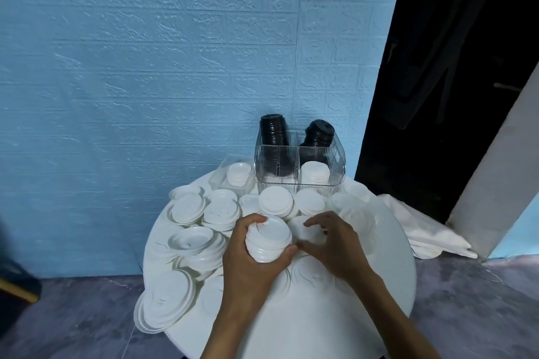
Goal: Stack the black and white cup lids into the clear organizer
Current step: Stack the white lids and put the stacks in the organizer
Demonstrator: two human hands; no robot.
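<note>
Over on the left half of the round white table (335,315), loose white plastic cup lids (186,208) lie in shallow overlapping piles, with the largest pile (166,303) hanging out at the near-left edge. Coming inward, the person's left hand (250,259) is wrapped snugly around a short stack of white lids (268,242), thumb at the near side and fingers curled behind, holding it upright just above the table's middle. Right beside it, touching at the thumb, the right hand (332,242) is half curled with its fingertips pinching a single white lid (303,230) that leans against the held stack. Beyond both hands, at the far edge against the blue brick-textured wall (145,81), stands the clear ribbed plastic organizer (300,166) with compartments: two tall stacks of black lids (274,131) rise from the back ones, the right stack tilting, and a stack of white lids (315,173) sits in the front-right one. The front-left one looks nearly bare. A clear tray with more white lids (237,173) sits just left of the organizer. Off the right edge, a crumpled white cloth (423,230) lies on the floor
</note>
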